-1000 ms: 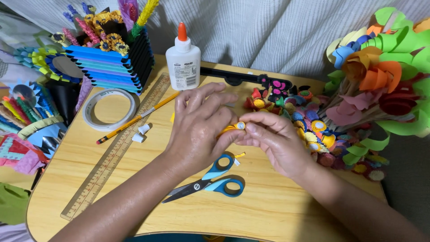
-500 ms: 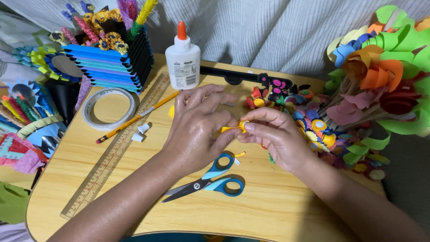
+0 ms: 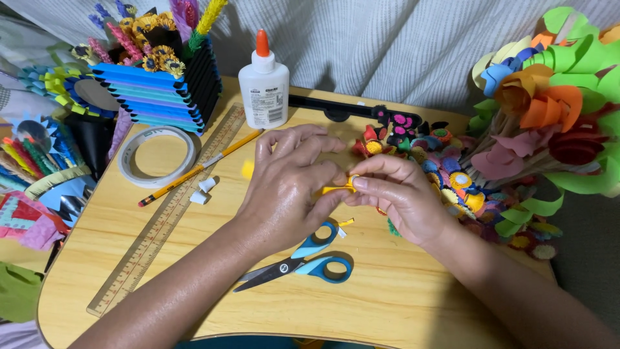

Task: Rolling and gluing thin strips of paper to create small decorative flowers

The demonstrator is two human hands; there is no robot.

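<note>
A narrow yellow paper strip (image 3: 337, 189) is pinched between both my hands above the middle of the wooden table (image 3: 400, 304). My left hand (image 3: 290, 184) grips its left part with fingers curled. My right hand (image 3: 397, 194) pinches the strip's right end, where it looks rolled, between thumb and forefinger. Blue-handled scissors (image 3: 300, 265) lie shut on the table just below my hands. A small yellow paper scrap (image 3: 345, 223) lies under my hands, next to the scissors.
A white glue bottle (image 3: 263, 87) with an orange tip stands at the back. A tape roll (image 3: 158, 155), pencil (image 3: 200, 167) and long ruler (image 3: 171, 210) lie left. A paper-covered holder (image 3: 158, 90) stands back left. Small paper flowers (image 3: 439, 161) and a paper bouquet (image 3: 549, 110) fill the right.
Both hands stay together on the yellow strip, with only small finger shifts as it turns between them. Scissors and other items have not moved.
</note>
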